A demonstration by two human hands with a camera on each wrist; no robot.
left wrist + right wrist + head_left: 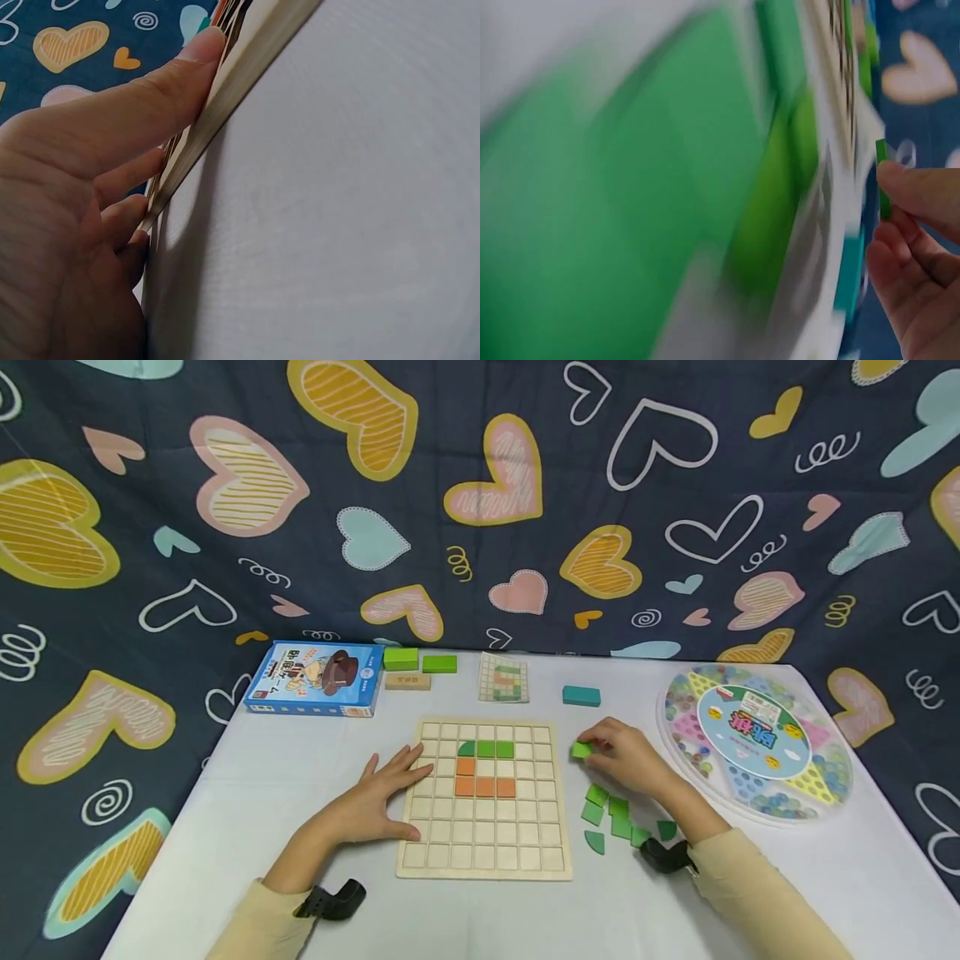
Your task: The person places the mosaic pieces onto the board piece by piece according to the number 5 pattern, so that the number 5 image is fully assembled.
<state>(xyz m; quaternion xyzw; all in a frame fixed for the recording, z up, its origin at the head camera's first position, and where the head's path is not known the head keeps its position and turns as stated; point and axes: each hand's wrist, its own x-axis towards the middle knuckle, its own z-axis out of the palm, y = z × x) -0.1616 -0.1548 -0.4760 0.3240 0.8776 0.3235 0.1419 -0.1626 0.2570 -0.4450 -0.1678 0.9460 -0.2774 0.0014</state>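
Pale wood makes the square board point(485, 857), which lies flat on the white table point(480, 927) in front of the person and is divided into small cells. On its left side rests the left hand point(375, 802), with the fingers spread apart and almost straight; the thumb touches the edge of the board, and this hand does not grip anything. To the right of the board, the right hand point(622, 756) is closed to a pinch: between the thumb and the fingertips it holds one green tile point(581, 750), which stands on its edge in the right wrist view. Nearer to the person than this hand lie several loose green pieces point(619, 825), some square and some with a rounded side; one is partly hidden by the black wrist device point(666, 857). On the board, one row has a rounded green piece point(467, 748) and two green squares point(495, 749) beside it. Below them is one orange square point(466, 766), and then a row of three orange squares point(485, 787). Behind the board stands or lies, I cannot tell which, a small patterned card point(503, 683). Near it, on the right, is a teal block point(581, 696). Farther right is a round game case point(753, 727), and at the back left a blue box point(315, 679) is beside two green blocks point(401, 658).
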